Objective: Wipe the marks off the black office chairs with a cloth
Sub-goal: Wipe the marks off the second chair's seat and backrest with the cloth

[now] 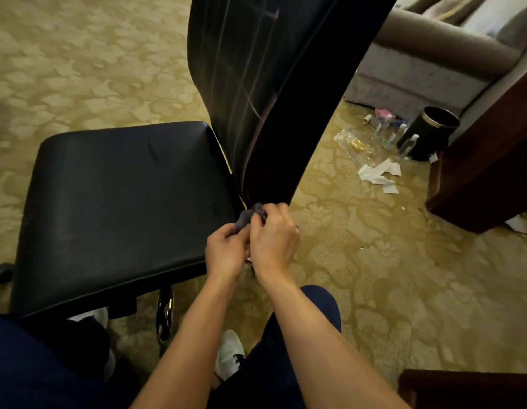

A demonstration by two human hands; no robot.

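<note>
A black office chair stands in front of me, its seat (123, 202) to the left and its backrest (274, 84) rising at centre. Pale pinkish line marks cross the backrest. A small grey cloth (249, 215) is bunched at the bottom edge of the backrest, by the seat's rear corner. My left hand (226, 252) and my right hand (274, 237) meet there, both gripping the cloth with curled fingers. Most of the cloth is hidden under my fingers.
Patterned gold carpet (389, 276) surrounds the chair. At the right lie scattered paper scraps (380, 172), plastic wrap, small bottles and a black waste bin (430, 131). A grey sofa (427, 60) stands behind, dark wooden furniture (492, 160) at right. My knees and white shoe (229, 352) are below.
</note>
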